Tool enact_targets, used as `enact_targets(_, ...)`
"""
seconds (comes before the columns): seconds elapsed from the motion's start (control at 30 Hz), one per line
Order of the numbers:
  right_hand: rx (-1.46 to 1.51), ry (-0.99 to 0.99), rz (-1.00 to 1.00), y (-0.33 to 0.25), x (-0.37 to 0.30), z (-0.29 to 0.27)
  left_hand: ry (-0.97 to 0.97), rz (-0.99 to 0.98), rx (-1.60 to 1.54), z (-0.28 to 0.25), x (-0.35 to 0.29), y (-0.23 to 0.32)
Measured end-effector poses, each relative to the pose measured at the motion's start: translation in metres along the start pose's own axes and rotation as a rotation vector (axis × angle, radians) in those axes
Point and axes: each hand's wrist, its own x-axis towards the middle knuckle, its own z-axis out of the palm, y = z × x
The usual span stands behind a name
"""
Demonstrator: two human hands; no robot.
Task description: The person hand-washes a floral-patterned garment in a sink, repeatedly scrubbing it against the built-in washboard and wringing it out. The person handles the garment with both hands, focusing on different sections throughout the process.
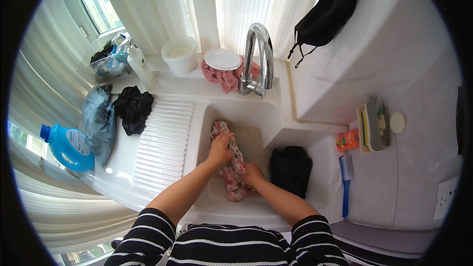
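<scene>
The left hand (220, 149) reaches forward into the white sink (256, 118), forearm stretched out from a striped sleeve, its fingers curled tight around the upper part of a pink floral cloth (231, 165). The cloth lies lengthwise in the basin (bunched and apparently wet, its pattern hard to read). Just to the right, the right hand (253, 173) presses on the cloth's lower part, fingers closed over it; the fingertips are hidden in the folds. A black garment (290, 168) sits on the sink's right ledge, its shape unclear. The lower sink rim is cut off by the person's torso.
</scene>
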Motion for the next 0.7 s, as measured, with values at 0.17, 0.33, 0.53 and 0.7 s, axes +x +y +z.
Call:
enact_targets(0.17,0.324,-0.170,-0.262,-0.062,-0.040,-0.088,-0.560,0.112,0.623,-0.039,-0.013,0.087)
enact_targets(0.33,1.032,-0.295,-0.138,-0.070,-0.056,-0.155,-0.621,-0.068,-0.296,-0.057,-0.002,0.031)
enact_targets(0.53,0.941,0.053,0.089,-0.048,0.007,-0.136,-0.011,-0.824,-1.178,-0.076,0.019,0.075)
enact_targets(0.7,-0.012,0.448,-0.237,0.018,0.105,-0.050,0.096,-0.655,-0.152,0.007,0.027,-0.011)
